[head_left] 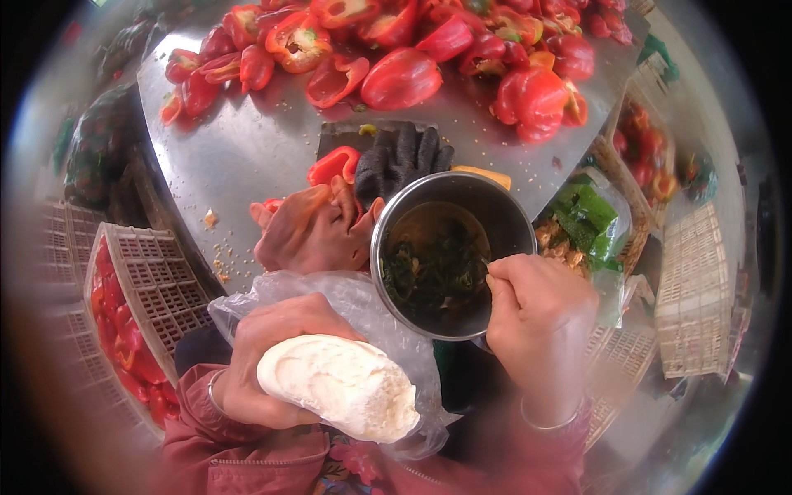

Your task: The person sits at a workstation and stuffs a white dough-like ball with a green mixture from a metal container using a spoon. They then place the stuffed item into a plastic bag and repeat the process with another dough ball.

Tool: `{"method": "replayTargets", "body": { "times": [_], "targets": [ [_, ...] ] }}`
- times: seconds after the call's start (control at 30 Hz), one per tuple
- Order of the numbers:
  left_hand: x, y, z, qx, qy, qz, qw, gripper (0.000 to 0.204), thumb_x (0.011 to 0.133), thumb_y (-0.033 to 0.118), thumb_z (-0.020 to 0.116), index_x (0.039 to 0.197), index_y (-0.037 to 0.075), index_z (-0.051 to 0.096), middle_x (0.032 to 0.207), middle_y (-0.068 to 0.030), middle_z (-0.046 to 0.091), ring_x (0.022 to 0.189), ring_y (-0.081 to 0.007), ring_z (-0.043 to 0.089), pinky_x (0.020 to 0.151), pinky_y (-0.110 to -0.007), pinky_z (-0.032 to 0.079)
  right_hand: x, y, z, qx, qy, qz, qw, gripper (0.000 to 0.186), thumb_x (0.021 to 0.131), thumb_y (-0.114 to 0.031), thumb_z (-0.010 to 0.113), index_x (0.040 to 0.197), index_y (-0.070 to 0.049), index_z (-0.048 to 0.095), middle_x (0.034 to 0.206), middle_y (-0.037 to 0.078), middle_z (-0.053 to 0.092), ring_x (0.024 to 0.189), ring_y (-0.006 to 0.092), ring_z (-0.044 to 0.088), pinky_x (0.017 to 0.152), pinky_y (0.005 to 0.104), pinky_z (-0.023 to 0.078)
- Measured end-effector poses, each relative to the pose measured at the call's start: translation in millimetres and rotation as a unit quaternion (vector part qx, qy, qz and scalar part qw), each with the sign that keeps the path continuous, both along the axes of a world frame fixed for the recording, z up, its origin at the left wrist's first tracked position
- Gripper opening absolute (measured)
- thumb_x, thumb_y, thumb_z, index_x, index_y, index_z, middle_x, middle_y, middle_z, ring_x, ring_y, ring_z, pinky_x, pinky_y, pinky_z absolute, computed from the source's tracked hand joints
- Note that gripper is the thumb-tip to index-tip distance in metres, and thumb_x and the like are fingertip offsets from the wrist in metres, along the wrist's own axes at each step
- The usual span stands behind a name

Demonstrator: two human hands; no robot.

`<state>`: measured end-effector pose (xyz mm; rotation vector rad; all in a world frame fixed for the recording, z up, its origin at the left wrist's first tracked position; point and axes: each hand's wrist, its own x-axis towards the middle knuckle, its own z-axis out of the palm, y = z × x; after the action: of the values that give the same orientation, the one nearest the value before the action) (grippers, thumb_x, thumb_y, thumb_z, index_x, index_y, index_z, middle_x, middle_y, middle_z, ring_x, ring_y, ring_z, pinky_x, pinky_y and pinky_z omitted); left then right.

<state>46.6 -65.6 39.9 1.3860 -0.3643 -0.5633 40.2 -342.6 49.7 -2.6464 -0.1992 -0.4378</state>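
Observation:
A long white steamed bun with a torn, rough right end is gripped in my left hand. A clear plastic bag hangs crumpled around and beneath it. Just right of the bun, a round steel pot holds dark leafy greens in brownish broth. At the pot's right rim, my right hand pinches the thin handle of a utensil; its lower end is hidden in the pot.
Halved red peppers are heaped across the metal table. Reddish rubber gloves and a dark glove lie behind the pot. A pepper-filled crate stands left; a bag of greens and more crates are right.

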Motion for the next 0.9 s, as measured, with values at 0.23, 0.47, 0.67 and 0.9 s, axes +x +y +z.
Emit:
{"method": "replayTargets", "body": {
  "times": [0.23, 0.47, 0.67, 0.9],
  "targets": [
    [0.8, -5.0, -1.3, 0.016, -0.008, -0.003, 1.0, 0.064, 0.058, 0.034, 0.08, 0.104, -0.009, 0.07, 0.101, -0.0223, 0.072, 0.091, -0.0339, 0.073, 0.084, -0.041, 0.055, 3.1, 9.7, 14.0, 0.072, 0.115, 0.003, 0.991, 0.008, 0.076, 0.001, 0.071, 0.08, -0.003, 0.066, 0.072, 0.013, 0.067, 0.064, 0.0345, 0.064, 0.059, 0.0406, 0.05],
    [1.0, -0.5, 1.6, 0.033, -0.043, -0.017, 0.998, 0.066, 0.055, 0.03, 0.08, 0.108, -0.008, 0.071, 0.102, -0.0195, 0.073, 0.093, -0.0313, 0.072, 0.085, -0.038, 0.054, 10.4, -5.8, 29.5, 0.314, 0.129, -0.082, 0.937, 0.008, 0.082, 0.007, 0.07, 0.084, -0.001, 0.072, 0.068, 0.002, 0.064, 0.059, 0.0065, 0.059, 0.05, 0.0243, 0.041],
    [-2.9, -6.6, 0.7, 0.021, -0.04, -0.007, 0.999, 0.064, 0.054, 0.03, 0.079, 0.106, -0.007, 0.072, 0.101, -0.0182, 0.073, 0.097, -0.0337, 0.072, 0.089, -0.04, 0.054, 15.6, 3.0, 8.0, 0.239, 0.076, -0.002, 0.968, 0.006, 0.083, 0.004, 0.074, 0.087, 0.0, 0.07, 0.078, 0.006, 0.067, 0.064, 0.0101, 0.064, 0.055, 0.0229, 0.047],
    [4.3, -9.1, -7.8, 0.019, -0.194, -0.085, 0.977, 0.059, 0.061, 0.026, 0.077, 0.11, -0.006, 0.07, 0.104, -0.0179, 0.072, 0.107, -0.0407, 0.068, 0.101, -0.049, 0.049, 13.8, -3.5, 7.7, 0.327, 0.017, -0.071, 0.942, 0.014, 0.081, 0.01, 0.068, 0.09, 0.0, 0.07, 0.079, 0.0, 0.064, 0.067, 0.0027, 0.059, 0.055, 0.0179, 0.043]
  ]
}}
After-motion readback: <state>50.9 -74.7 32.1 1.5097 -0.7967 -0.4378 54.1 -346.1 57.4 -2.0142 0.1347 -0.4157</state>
